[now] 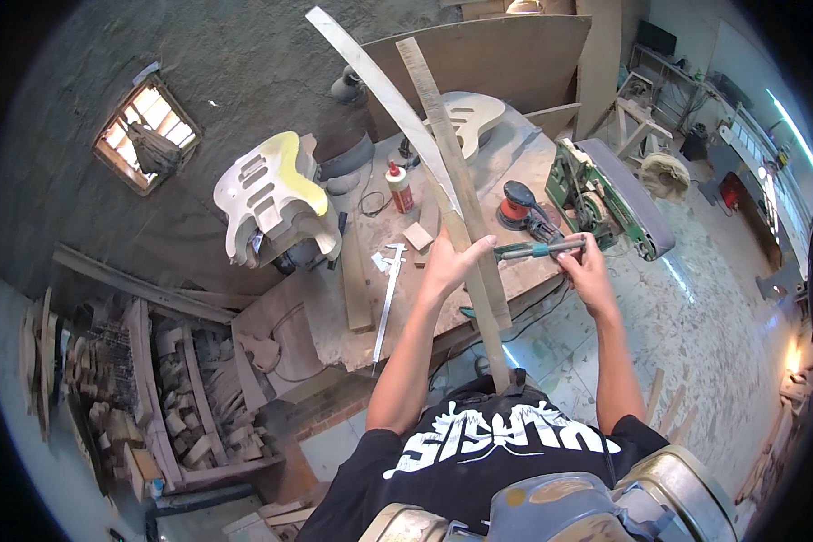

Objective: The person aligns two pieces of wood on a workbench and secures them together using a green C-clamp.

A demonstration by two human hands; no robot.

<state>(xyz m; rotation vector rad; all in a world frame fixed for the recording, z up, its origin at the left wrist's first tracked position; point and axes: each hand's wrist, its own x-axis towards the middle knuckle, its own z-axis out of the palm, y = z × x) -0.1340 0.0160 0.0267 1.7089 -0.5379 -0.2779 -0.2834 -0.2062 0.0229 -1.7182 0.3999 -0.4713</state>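
My left hand (452, 264) is closed around two long wooden strips, thumb across the top. The pale strip (375, 77) and the browner strip (438, 117) overlap in the hand and spread apart toward their far ends. The lower end of one strip comes close to my shirt. My right hand (589, 273) grips a dark and teal clamp (542, 249) by its right end. The clamp's other end is at the strips' right edge, beside my left thumb; whether it bites on them I cannot tell. A small teal piece (467, 312) shows left of the strips.
On the workbench (334, 316) are a caliper (389, 298), a glue bottle (398, 187), a small wood block (417, 237), an orange sander (516, 203) and a green belt sander (596, 194). Guitar bodies (266, 194) stand at the back left. Wood offcuts (190, 420) fill a rack at left.
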